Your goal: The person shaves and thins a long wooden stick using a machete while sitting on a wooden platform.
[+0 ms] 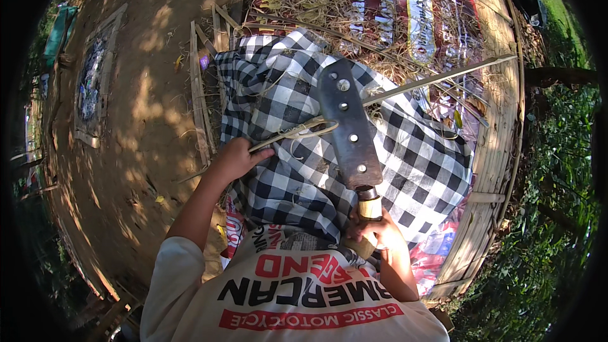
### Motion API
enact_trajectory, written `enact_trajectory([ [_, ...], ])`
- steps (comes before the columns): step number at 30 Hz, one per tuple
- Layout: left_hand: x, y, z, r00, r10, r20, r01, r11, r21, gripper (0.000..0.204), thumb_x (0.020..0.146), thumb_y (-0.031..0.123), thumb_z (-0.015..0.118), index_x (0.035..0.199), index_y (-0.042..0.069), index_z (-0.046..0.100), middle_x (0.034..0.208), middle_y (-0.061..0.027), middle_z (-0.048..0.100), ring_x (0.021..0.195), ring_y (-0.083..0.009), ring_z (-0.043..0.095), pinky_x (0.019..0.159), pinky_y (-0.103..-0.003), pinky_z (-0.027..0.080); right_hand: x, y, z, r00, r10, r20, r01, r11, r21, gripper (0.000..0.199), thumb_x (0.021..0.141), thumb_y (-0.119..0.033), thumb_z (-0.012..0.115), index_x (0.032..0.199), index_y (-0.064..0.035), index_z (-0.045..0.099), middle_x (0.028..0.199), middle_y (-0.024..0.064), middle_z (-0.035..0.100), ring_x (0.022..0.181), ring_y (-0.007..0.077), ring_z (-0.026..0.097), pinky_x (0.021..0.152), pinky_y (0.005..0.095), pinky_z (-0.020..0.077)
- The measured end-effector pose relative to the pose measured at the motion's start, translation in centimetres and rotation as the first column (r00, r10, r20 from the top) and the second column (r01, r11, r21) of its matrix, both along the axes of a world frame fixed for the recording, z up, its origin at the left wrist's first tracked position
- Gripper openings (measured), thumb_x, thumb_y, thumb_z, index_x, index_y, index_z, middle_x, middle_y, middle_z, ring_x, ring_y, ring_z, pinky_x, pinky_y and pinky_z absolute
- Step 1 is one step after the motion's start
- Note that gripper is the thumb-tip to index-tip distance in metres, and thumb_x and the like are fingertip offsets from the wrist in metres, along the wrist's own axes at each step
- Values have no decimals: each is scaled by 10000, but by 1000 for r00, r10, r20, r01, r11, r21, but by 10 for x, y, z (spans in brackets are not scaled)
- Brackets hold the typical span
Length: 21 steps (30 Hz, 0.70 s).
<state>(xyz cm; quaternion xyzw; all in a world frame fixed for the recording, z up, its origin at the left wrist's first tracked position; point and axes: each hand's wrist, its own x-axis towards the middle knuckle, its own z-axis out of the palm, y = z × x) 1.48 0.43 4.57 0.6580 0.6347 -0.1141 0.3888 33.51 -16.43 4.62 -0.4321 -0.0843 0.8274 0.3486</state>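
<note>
My right hand point(375, 231) is wrapped round the wooden handle of a big cleaver point(349, 120). Its dark, broad blade has a row of holes and points away from me, across a long thin bamboo strip point(430, 81). My left hand point(238, 159) grips the strip near its left end, and a thin curled shaving point(316, 128) hangs off it by the blade. From my left hand the strip slants up to the far right. Below both lies a black-and-white checked cloth point(278, 101), spread over my lap. Whether the edge touches the strip cannot be made out.
Beyond the cloth, a dark red printed banner point(386, 6) is strewn with shavings. A slatted bamboo edge point(484, 202) runs along the right, with green plants point(544, 240) past it. Bamboo slats point(200, 98) border the brown dirt ground point(142, 114) on the left.
</note>
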Motion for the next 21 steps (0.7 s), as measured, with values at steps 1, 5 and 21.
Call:
enact_trajectory([
  [1,-1,-3,-6,997,26,72,-30,998,58,606,788,552,687,822,-53,654,702,-252,620,735,-424,634,651,-441,493,-5,-1,0,995,96,19,-96,995,-3,309,617,59,575,917,24,510,733,108,553,590,197,584,622,332,511],
  [5,-14,-10,-26,983,44,176,-63,992,107,556,801,514,694,892,-34,674,739,-253,636,759,-417,642,669,-429,497,-4,9,-11,975,74,-210,-67,997,41,327,566,-4,599,877,18,499,635,90,526,539,183,544,582,322,475],
  [21,-12,-9,-15,988,13,155,-18,999,33,514,842,435,675,1111,-1,631,1018,-235,658,979,-374,633,839,-405,487,14,0,16,928,-335,-161,334,942,-37,363,586,94,580,937,35,508,653,108,559,524,228,583,598,365,519],
])
